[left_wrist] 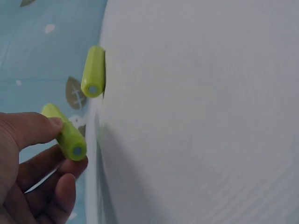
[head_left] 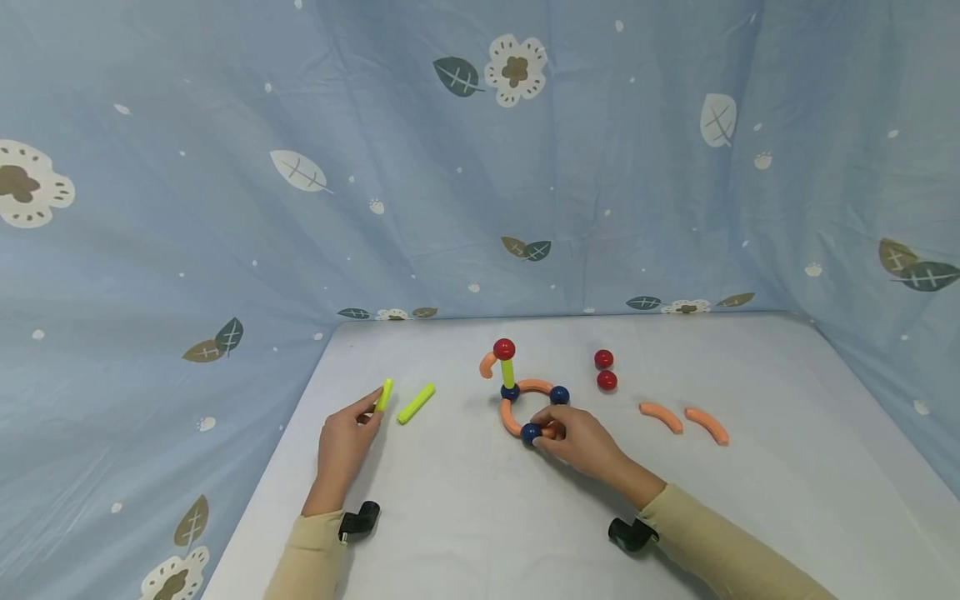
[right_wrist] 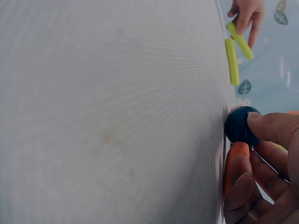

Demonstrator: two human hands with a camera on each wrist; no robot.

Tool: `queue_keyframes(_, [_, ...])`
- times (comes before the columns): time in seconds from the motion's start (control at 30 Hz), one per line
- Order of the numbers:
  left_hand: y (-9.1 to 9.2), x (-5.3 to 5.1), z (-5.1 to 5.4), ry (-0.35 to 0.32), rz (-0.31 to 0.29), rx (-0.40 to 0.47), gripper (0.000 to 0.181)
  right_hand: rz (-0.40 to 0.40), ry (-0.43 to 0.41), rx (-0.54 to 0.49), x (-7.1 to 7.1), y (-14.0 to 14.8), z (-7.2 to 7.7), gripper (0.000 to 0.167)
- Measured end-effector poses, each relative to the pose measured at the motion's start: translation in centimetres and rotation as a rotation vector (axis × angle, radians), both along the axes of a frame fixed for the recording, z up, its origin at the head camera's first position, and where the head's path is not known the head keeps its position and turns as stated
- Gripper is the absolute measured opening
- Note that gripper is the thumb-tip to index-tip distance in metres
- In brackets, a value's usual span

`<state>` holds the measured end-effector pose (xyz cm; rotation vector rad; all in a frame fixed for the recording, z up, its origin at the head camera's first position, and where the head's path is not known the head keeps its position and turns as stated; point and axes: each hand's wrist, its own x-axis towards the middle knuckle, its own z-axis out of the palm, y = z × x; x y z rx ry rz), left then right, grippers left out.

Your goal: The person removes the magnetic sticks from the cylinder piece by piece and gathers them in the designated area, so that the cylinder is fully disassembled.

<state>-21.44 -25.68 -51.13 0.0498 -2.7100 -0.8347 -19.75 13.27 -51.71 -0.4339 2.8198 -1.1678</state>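
White surface (head_left: pixel 465 517). Left hand (head_left: pixel 347 442): fingers pinching green rod (head_left: pixel 386 393), 9 o'clock from ring (head_left: pixel 507 417). Right hand (head_left: pixel 583 439): fingers pinching ring's 6 o'clock blue ball (head_left: pixel 529 434).

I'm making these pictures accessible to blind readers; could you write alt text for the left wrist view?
A left hand pinches a yellow-green rod between thumb and fingers. A second rod lies nearby on a white tabletop, with a blue patterned cloth behind.

Lime rod (left_wrist: pixel 70 136) pinched by left hand (left_wrist: pixel 37 166) at lower left, second rod (left_wrist: pixel 95 69) laid at upper left on white table (left_wrist: pixel 201 102), blue patterned cloth (left_wrist: pixel 42 58) seen behind.
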Motion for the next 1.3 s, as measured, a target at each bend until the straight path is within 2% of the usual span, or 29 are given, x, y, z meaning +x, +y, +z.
queue_keyframes(0.23, [-0.69, 0.03, 0.22, -0.052, -0.009, -0.081, 0.038, -0.007, 0.001, 0.005, 0.19, -0.03, 0.00, 0.028])
queue_keyframes(0.57, [-0.96, -0.39, 0.30, -0.125, -0.009, -0.110, 0.029, -0.027, -0.018, -0.001, 0.27, -0.11, 0.18, 0.029])
queue_keyframes(0.8, [-0.99, -0.50, 0.05, -0.137, -0.004, -0.081, 0.029, -0.020, -0.004, 0.007, 0.26, -0.13, 0.15, 0.029])
queue_keyframes(1.3, [-0.70, -0.45, 0.21, -0.143, 0.006, -0.046, 0.030, -0.054, -0.035, 0.009, 0.35, -0.37, 0.44, 0.030])
